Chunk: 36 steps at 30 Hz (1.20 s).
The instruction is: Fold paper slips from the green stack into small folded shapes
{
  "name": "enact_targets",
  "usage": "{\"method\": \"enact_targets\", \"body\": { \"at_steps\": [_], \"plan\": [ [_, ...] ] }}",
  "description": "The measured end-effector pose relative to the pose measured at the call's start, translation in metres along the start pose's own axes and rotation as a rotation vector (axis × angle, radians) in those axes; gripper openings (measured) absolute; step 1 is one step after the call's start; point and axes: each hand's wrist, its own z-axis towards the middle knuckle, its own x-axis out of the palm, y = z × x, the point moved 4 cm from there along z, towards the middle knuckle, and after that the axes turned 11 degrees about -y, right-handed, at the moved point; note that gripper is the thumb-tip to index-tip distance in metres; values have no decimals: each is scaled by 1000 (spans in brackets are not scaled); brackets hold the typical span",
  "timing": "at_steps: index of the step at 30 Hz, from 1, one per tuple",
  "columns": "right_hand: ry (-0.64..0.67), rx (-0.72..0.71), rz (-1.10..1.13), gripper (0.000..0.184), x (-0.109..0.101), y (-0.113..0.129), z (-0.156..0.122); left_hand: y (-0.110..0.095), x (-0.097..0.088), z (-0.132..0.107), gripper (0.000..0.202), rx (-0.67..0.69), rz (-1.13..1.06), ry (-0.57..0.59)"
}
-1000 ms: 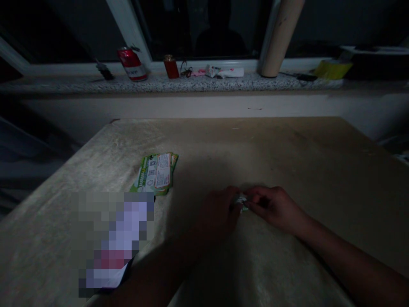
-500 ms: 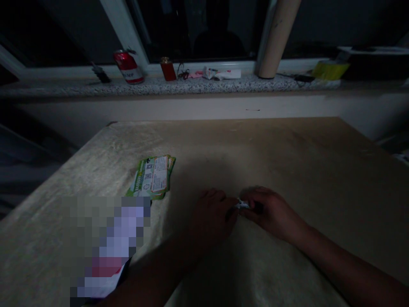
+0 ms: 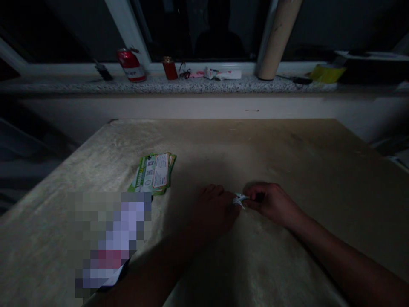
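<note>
In dim light, my left hand (image 3: pixel 215 209) and my right hand (image 3: pixel 270 200) meet over the tan table (image 3: pixel 287 149). Both pinch a small folded piece of pale paper (image 3: pixel 239 199) between their fingertips, just above the tabletop. My left hand's fingers are curled down with the knuckles up. My right hand is closed in a loose fist round the paper's right end. A small stack of green printed cards (image 3: pixel 154 172) lies flat on the table to the left of my left hand, untouched.
A blurred-out item (image 3: pixel 111 243) lies at the table's near left. On the stone window sill (image 3: pixel 179 84) behind stand a red can (image 3: pixel 131 64), a small red container (image 3: pixel 170 68), a cardboard tube (image 3: pixel 276 40), some wrappers and a yellow object (image 3: pixel 326 72).
The paper piece has become narrower and more crumpled between my fingertips. My right hand has drawn slightly right and up; the view has shifted a little.
</note>
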Motion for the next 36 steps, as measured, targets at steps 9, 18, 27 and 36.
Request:
{"method": "enact_targets", "body": {
  "at_steps": [9, 18, 27, 36],
  "plan": [
    [-11, 42, -24, 14, 2, -3, 8, -2, 4, 1, 24, -20, 52, 4],
    [-46, -169, -43, 13, 1, 9, -6, -9, -3, 2, 26, 48, 133, 60],
    [-163, -167, -347, 19, 10, 15, -8, -9, -5, 4, 24, 38, 121, 107],
    [-69, -190, -232, 10, 6, 11, -10, -3, -4, 2, 28, 49, 121, 84]
  ]
}}
